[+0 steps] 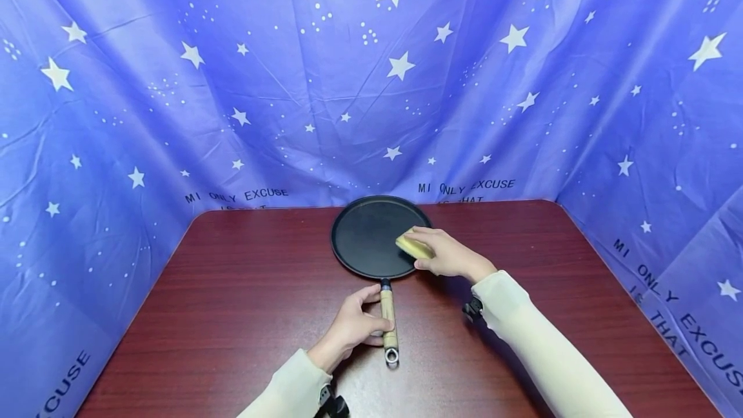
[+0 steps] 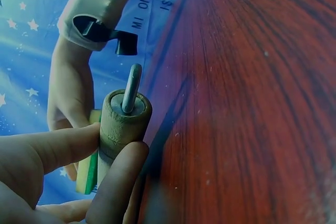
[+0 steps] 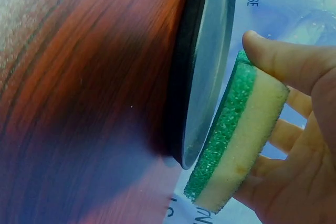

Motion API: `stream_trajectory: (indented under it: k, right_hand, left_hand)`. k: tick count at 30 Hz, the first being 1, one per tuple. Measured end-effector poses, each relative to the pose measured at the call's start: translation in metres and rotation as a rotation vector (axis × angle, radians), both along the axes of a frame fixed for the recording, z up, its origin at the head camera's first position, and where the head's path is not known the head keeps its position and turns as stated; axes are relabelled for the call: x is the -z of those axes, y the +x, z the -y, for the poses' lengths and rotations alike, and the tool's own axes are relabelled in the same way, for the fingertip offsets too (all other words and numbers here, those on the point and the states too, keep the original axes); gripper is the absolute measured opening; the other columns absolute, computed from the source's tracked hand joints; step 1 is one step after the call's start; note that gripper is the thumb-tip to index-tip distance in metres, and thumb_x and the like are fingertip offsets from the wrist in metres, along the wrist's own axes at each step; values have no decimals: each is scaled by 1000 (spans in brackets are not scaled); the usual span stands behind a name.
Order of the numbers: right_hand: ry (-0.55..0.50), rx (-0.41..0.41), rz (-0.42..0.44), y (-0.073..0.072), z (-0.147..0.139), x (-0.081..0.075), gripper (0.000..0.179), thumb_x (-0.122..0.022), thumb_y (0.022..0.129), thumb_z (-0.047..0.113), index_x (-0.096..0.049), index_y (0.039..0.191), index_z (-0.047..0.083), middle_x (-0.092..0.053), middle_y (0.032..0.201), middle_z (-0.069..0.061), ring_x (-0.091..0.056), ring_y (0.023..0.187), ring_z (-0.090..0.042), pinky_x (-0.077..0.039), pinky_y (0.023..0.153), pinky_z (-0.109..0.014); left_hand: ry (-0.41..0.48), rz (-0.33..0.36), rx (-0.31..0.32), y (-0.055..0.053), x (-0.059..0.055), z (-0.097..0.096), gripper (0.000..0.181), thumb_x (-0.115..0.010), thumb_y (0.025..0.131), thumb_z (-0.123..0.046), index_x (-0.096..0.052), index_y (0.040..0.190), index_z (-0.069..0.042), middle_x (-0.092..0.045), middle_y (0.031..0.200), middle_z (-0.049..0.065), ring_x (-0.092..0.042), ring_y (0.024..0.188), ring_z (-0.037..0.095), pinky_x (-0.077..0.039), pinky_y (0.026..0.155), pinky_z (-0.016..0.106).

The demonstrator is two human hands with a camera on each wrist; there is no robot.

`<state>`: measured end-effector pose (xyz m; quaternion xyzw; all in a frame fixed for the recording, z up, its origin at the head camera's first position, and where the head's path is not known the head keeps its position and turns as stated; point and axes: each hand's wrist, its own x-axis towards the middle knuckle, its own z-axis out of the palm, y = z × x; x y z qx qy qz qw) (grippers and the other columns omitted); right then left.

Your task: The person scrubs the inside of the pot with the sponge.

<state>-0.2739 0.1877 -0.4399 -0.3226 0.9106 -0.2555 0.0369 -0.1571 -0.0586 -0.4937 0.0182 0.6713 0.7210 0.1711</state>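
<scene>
A round black flat pan [image 1: 366, 231] with a low rim is near the table's far edge in the head view, its wooden handle [image 1: 388, 305] pointing toward me. My left hand [image 1: 351, 322] grips that handle from the left between thumb and fingers; a metal hanging loop [image 2: 132, 87] shows at its end in the left wrist view. Over the right part of the pan, my right hand [image 1: 448, 254] holds a yellow and green sponge [image 1: 413, 245]. In the right wrist view the sponge's green scouring side [image 3: 226, 124] faces the pan, close to its surface.
The dark red wood-grain table [image 1: 244, 289] spreads on both sides of the pan. Behind it and along the sides hangs a blue star-printed cloth [image 1: 313, 82]. Black wrist mounts [image 1: 473, 308] sit at both cream sleeves.
</scene>
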Motion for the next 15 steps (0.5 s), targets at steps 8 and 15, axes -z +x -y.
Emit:
stream_trajectory:
  k: [8, 15]
  right_hand:
    - [84, -27, 17, -6, 0, 2, 55, -77, 92, 3, -61, 143, -3, -51, 152, -31, -47, 142, -48, -43, 118, -60]
    - [184, -22, 28, -5, 1, 1, 46, -77, 92, 4, -68, 137, 4, -54, 153, -23, -46, 142, -46, -45, 111, -68]
  left_hand:
    - [-16, 20, 9, -1, -1, -1, 89, -77, 76, 17, -39, 156, 10, -52, 143, 24, -72, 74, 22, -68, 60, 41]
    - [-32, 19, 7, -2, -2, -1, 88, -77, 75, 16, -40, 155, 10, -54, 138, 22, -72, 71, 22, -68, 59, 41]
